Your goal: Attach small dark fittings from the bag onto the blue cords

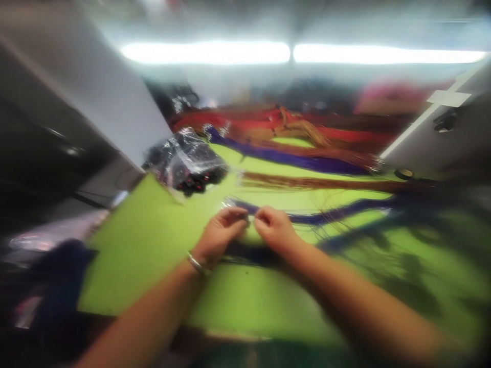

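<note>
My left hand [226,226], with a silver bracelet at its wrist, is closed in a pinch around a small dark piece [247,220], too blurred to name. Facing it, my right hand [273,225] is pinched too, its fingertips close to that piece; what they grip is hidden. Just behind both hands runs a bundle of purple-blue wires [318,219], reaching off to the right. Another dark blue bundle [249,253] lies under and in front of my hands.
On the green tabletop [134,260], a clear plastic bag of black parts [187,166] sits at the back left. Brown wires [307,181], a purple bundle [307,161] and red wires [238,122] lie further back. A tape roll [404,174] is at right. Panels flank both sides.
</note>
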The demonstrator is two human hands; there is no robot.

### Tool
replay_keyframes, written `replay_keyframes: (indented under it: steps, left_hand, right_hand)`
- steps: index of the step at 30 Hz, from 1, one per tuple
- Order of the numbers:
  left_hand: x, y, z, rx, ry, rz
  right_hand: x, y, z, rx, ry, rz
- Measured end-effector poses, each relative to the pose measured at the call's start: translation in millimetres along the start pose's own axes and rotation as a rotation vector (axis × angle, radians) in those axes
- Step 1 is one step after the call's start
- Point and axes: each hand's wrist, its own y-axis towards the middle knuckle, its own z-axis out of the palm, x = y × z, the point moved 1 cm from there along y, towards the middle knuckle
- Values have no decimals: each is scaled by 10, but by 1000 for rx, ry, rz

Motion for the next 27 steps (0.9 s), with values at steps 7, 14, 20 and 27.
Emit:
replay_keyframes:
  steps: [7, 14, 20, 27]
  left_hand:
    - [30, 8, -30, 8, 13, -32]
    - [0, 10, -6, -11, 44, 0]
    - [-22, 10, -13, 6, -45, -74]
    - [16, 24, -34, 24, 2, -44]
  right_hand:
    - [38, -34, -22, -18, -135, -89]
    - [0, 14, -11, 17, -11, 0]
    - [6, 9, -26, -9, -49, 12]
    - [17, 23, -9, -2, -32, 66]
